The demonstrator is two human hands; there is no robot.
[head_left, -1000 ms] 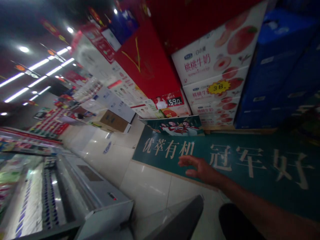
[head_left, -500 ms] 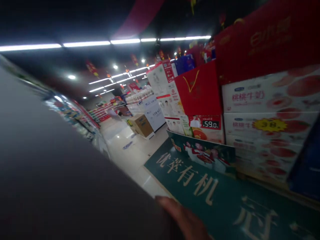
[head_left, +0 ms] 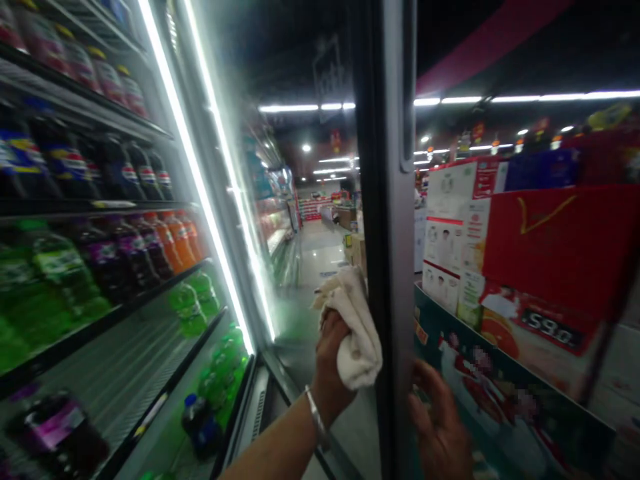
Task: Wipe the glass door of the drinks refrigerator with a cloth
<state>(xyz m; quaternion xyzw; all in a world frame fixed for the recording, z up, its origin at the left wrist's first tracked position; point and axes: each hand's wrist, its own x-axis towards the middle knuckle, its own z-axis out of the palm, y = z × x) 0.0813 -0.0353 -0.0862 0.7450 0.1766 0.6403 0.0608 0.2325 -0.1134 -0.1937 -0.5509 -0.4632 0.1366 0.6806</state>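
My left hand (head_left: 333, 373), with a metal bangle on the wrist, is closed around a folded white cloth (head_left: 357, 333). The cloth lies against the glass of a swung-open fridge door (head_left: 395, 267), near its dark frame. On the other side of that door, my right hand (head_left: 440, 427) is at the outer edge of the frame. Its fingers are bent and apart, with the tips at the edge; I cannot tell how firmly they touch.
To the left, lit fridge shelves (head_left: 165, 280) hold several rows of drink bottles (head_left: 65, 267). At right stand stacked cartons (head_left: 445, 240), a red gift bag (head_left: 555, 260) and a green printed panel (head_left: 500, 393). An aisle (head_left: 320, 247) shows through the glass.
The grey surface that filled the left is gone from view; the fridge shelves and the door's glass now show. My left hand and the cloth have come into view. The cartons appear farther right.
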